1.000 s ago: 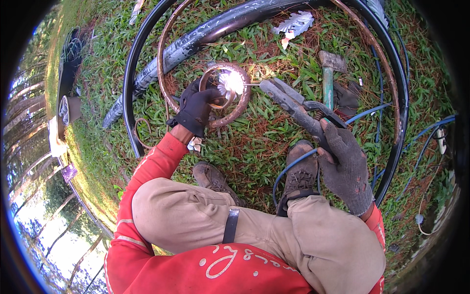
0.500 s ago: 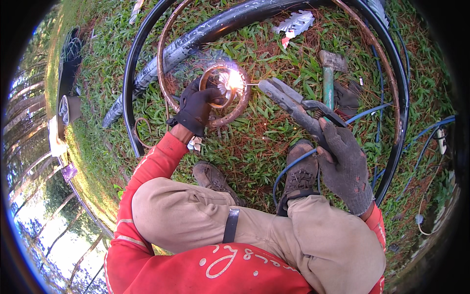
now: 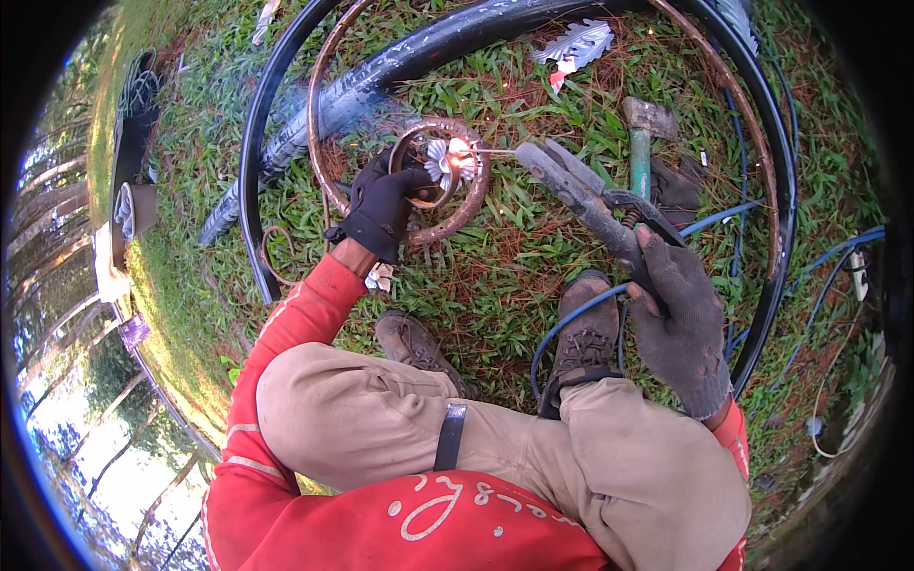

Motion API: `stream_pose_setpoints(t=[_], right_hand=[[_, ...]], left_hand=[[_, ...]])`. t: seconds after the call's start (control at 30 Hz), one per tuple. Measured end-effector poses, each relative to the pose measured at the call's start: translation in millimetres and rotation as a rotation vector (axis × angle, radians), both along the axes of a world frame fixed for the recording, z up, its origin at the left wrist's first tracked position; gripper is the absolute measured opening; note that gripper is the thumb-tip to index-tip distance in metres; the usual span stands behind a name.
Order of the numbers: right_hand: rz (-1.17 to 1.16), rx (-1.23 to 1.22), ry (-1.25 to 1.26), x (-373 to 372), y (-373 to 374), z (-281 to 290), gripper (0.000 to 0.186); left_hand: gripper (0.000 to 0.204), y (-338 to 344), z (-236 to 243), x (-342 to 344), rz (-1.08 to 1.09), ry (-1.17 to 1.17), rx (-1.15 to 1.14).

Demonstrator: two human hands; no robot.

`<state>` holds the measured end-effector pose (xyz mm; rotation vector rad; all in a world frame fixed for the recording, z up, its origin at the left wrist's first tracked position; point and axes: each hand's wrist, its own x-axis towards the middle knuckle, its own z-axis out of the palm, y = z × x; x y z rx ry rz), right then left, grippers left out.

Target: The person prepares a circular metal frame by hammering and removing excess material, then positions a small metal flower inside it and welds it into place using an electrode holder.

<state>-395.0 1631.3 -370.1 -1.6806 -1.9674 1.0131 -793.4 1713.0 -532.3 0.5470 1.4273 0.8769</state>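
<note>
My left hand (image 3: 378, 205), in a black glove, is closed on the curled end of a rusty metal scroll (image 3: 479, 195). Inside the curl sits a silver metal flower (image 3: 439, 162), with an orange glow at its right side. My right hand (image 3: 681, 324), in a worn grey glove, grips a welding electrode holder (image 3: 581, 202). From the holder's jaws a thin welding rod (image 3: 497, 151) points left at the glowing spot. Whether the rod's tip touches the metal is lost in the glare.
A green-handled hammer (image 3: 639, 157) lies right of the holder. A thick black pipe (image 3: 400, 65) crosses the far side, and a black curved bar (image 3: 251, 143) arches around the work. Blue cable (image 3: 581, 309) runs past my boot. A silver metal leaf (image 3: 578, 43) lies on the grass.
The bright white-violet arc has shrunk to a small orange glow. My right hand and the electrode holder have shifted slightly right, while my left hand keeps its place. Smoke drifts at the far left.
</note>
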Motion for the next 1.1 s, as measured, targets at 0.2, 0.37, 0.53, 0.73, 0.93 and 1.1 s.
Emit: stream_pose_setpoints(t=[0.2,0.37,0.53,0.73,0.93,1.1], right_hand=[[0.024,0.037,-0.004,1,-2,-5,0.066],[0.033,0.042,-0.016,1,-1,-7,0.066],[0.060,0.015,-0.029,-1,-1,-4,0.064],[0.057,0.000,-0.006,0,-1,-5,0.064],[0.072,0.052,-0.020,2,-2,-10,0.071],[0.055,0.027,-0.021,0,-3,-11,0.073]], left_hand=[[0.019,0,-1,-3,-0.074,0.052,0.022],[0.017,1,1,-1,-0.067,0.011,0.014],[0.016,0,5,1,-0.054,0.032,0.019],[0.020,0,3,1,-0.067,0.061,0.010],[0.024,0,3,-3,-0.056,-0.002,0.003],[0.032,0,13,12,0.049,-0.071,-0.008]])
